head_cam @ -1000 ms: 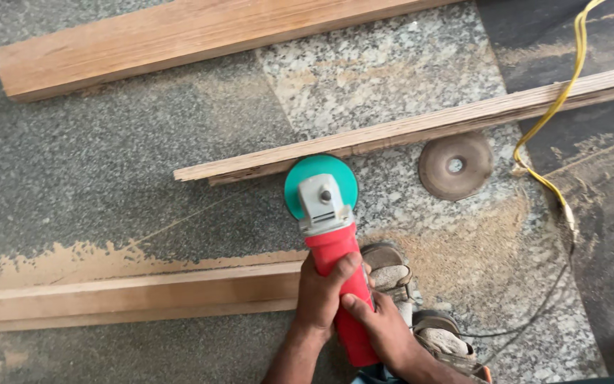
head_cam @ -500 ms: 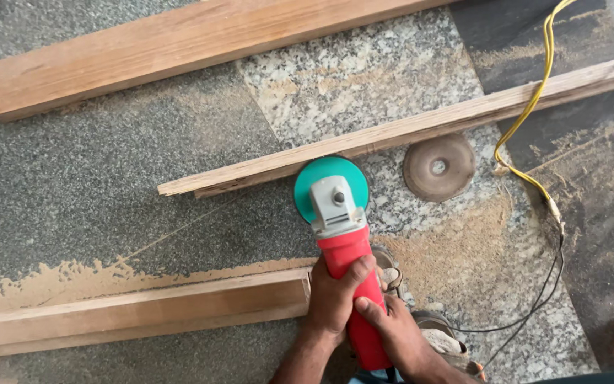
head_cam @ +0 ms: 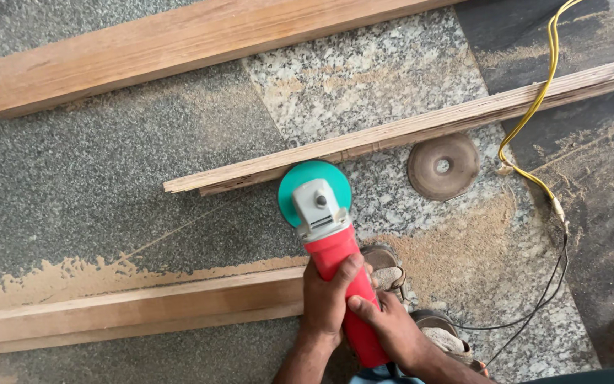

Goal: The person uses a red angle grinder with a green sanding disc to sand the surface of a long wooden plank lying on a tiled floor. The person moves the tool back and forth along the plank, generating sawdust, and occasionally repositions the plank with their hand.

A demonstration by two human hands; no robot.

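A red angle grinder (head_cam: 335, 259) with a grey head and a teal disc (head_cam: 305, 183) points away from me, its disc close to the near edge of a thin wooden strip (head_cam: 421, 128) lying aslant on the floor. My left hand (head_cam: 327, 299) wraps the grinder's red body from the left. My right hand (head_cam: 391, 327) grips the same body lower down, from the right. A flat wooden plank (head_cam: 136, 307) lies on the floor, its right end under my left hand.
A thick plank (head_cam: 179, 46) lies along the top. A worn brown sanding disc (head_cam: 443, 166) rests on the granite floor. A yellow cable (head_cam: 534, 114) joins a black cord (head_cam: 556, 277) at right. Sandalled feet (head_cam: 392, 274) stand beside the grinder. Sawdust covers the floor.
The view has shifted a little, so the planks and strip sit further left and lower in frame. Both hands keep the same grip on the grinder, which stays by the strip.
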